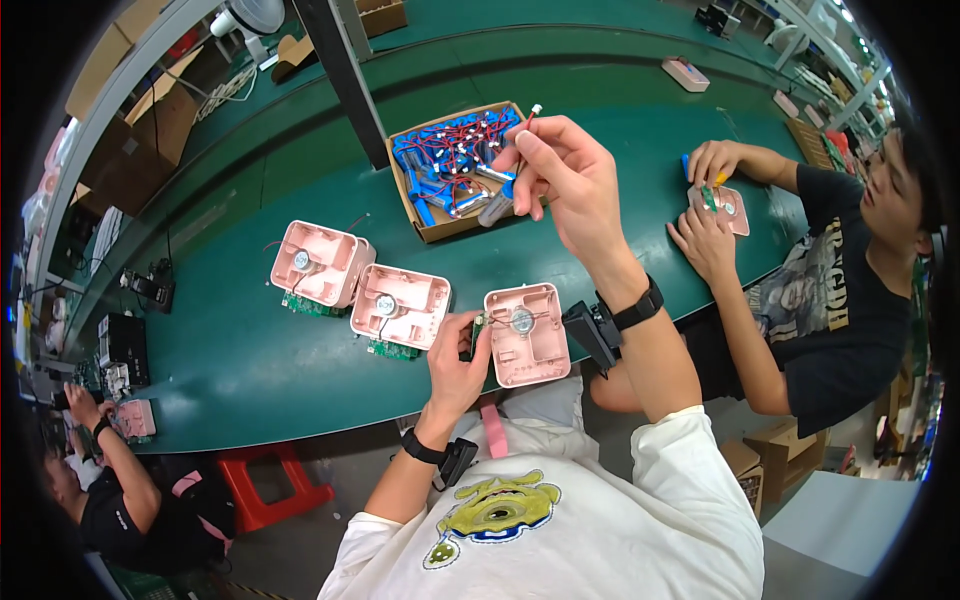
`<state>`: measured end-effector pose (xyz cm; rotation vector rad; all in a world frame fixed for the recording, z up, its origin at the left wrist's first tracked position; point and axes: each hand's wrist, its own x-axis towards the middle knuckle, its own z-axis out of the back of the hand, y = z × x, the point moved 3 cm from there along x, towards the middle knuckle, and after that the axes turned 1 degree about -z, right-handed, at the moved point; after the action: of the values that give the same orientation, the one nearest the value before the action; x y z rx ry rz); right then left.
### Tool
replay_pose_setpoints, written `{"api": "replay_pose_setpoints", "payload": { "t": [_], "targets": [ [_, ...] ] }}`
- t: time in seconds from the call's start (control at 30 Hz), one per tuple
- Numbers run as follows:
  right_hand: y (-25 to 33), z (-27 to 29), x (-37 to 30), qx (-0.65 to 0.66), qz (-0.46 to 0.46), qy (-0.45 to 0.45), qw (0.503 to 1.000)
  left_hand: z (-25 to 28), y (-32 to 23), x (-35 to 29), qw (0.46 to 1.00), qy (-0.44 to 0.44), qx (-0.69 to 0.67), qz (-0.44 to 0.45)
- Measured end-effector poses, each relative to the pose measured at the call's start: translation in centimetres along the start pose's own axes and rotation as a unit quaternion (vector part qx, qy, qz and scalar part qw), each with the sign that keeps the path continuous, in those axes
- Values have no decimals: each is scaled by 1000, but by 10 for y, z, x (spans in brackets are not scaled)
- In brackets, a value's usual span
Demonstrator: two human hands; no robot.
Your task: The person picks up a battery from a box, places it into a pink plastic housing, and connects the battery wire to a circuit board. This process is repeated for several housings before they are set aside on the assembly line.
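My right hand (pixel 565 170) is raised over the front right of a cardboard box (pixel 440 232) of blue battery cells. Its thumb and fingertips pinch a red wire lead (pixel 528 122) tipped with a small white connector. Just below those fingers is a greyish cylindrical cell (pixel 496 204); whether it hangs from the lead I cannot tell. Closed around the edge of a small green circuit board (pixel 477 328), my left hand (pixel 458 362) is beside an open pink plastic housing (pixel 545 345). A round silver speaker (pixel 522 320) sits inside that housing, with thin wires near it.
Two more pink housings (pixel 428 300) (pixel 325 255) stand to the left, green boards beside them. A co-worker on the right handles another pink housing (pixel 735 205). A dark metal post (pixel 345 90) rises behind the box. Another person works at far left, near a red stool (pixel 265 490).
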<state>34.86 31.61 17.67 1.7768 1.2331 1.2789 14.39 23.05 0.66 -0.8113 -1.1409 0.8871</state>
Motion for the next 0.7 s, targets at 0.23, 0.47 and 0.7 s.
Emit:
{"api": "replay_pose_setpoints", "payload": {
  "t": [0.23,0.47,0.7],
  "targets": [
    [14,3,-45,-155,24,-50,986,3,-6,0,999,29,26,8],
    [11,10,-73,-293,63,20,954,3,3,-7,997,26,-14,70],
    [-19,12,-78,-223,-33,51,973,0,-8,0,999,5,4,35]
  ]
}}
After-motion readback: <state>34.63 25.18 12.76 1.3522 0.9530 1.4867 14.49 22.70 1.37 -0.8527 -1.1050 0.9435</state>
